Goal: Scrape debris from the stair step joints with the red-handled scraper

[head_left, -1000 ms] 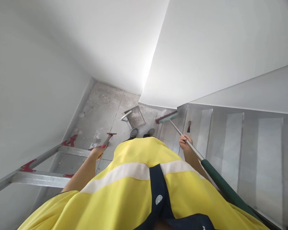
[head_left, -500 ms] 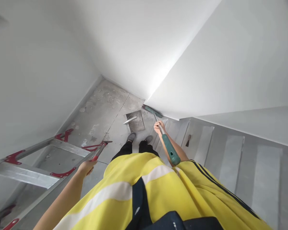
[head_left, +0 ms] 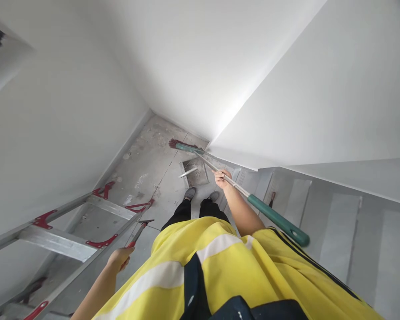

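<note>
My right hand (head_left: 222,178) is closed round the metal pole of a broom (head_left: 233,183). The broom has a green grip, a green head and reddish bristles. Its head is over the floor by the wall corner, just beyond a square recess (head_left: 200,172) with a pale bar across it. My left hand (head_left: 120,258), low on the left beside the ladder, is wrapped round a red-handled tool (head_left: 137,235) with a narrow crosswise head. Whether that is a hammer or a scraper I cannot tell.
An aluminium ladder (head_left: 58,242) with red brackets leans along the left. Grey steps (head_left: 340,226) go off to the right, with a small dark-bladed tool (head_left: 272,200) on one. White walls (head_left: 186,66) meet in corners ahead. My shoes (head_left: 190,193) stand near the recess.
The broom head has swung left, away from the right wall's foot to beyond the recess. Its grip end has moved out to the right. My left hand still holds its tool.
</note>
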A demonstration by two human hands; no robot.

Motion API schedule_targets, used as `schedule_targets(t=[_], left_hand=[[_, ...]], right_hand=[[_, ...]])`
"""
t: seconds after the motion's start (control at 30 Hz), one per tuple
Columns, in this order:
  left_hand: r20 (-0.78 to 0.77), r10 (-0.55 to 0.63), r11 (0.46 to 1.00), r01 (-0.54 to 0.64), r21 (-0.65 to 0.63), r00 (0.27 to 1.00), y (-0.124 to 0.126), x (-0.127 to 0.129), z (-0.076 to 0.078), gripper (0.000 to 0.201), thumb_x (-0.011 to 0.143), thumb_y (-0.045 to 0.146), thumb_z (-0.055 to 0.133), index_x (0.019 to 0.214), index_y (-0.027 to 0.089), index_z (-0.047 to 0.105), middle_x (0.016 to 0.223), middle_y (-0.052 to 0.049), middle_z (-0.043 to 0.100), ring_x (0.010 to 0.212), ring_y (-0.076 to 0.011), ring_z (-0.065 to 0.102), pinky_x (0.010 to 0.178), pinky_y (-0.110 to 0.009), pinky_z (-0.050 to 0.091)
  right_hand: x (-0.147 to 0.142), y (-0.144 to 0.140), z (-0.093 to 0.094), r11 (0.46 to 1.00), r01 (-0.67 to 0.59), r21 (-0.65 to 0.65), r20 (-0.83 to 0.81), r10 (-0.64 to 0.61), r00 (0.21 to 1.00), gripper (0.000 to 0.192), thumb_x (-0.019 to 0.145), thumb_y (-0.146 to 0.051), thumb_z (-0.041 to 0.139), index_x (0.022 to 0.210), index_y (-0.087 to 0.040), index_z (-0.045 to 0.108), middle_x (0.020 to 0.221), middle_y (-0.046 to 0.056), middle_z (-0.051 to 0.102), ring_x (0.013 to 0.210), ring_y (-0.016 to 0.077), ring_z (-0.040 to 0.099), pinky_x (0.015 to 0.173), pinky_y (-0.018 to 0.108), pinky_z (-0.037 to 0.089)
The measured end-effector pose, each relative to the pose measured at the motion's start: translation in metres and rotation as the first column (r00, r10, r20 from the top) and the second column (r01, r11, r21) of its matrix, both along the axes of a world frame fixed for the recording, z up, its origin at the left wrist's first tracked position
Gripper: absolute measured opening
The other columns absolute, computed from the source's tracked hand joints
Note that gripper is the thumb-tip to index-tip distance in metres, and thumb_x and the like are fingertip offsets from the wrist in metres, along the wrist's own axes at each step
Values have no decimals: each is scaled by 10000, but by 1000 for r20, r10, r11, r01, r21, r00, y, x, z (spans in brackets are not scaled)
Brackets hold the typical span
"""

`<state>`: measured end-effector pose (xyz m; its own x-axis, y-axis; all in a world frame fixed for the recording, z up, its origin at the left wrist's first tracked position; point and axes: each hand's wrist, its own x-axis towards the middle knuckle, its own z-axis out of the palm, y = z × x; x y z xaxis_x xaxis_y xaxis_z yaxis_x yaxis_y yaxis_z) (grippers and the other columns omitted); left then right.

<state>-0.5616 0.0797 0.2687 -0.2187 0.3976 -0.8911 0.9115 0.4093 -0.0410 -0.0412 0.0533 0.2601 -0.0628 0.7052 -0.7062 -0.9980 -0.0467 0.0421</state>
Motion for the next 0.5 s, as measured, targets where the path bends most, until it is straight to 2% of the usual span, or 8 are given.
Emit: schedule_targets(t=[0.13,0.23,0.37,0.5], left_hand=[[9,130,988,-129,-86,991,20,18,-18,251,682,456,501,709,208,530,454,-18,418,388,-163,459,342,-241,336],[79,167,984,-162,-72,983,30,28,-28,293,698,445,478,851,203,538,468,4,411,384,-139,436,355,-223,328],[165,143,989,-136,-50,976,34,33,-29,361,699,469,453,913,191,535,467,19,400,366,-143,422,345,-233,305],[152,106,994,-99,-53,983,31,28,-26,353,704,464,439,894,183,536,445,26,395,330,-133,386,335,-233,285]], right_hand=[[-4,-41,25,998,59,-34,22,-59,998,64,768,-117,406,821,-152,413,511,-70,400,348,32,369,304,131,258],[-7,-46,24,994,24,-104,84,-15,996,106,766,-106,417,718,-183,362,482,-68,377,350,39,374,303,134,249],[-11,-14,1,983,-58,-176,96,76,993,209,779,-106,414,648,-203,283,449,-68,351,351,46,377,315,137,239],[-17,27,-26,991,-42,-126,13,44,999,178,792,-96,381,667,-200,309,421,-81,324,337,48,359,316,131,236]])
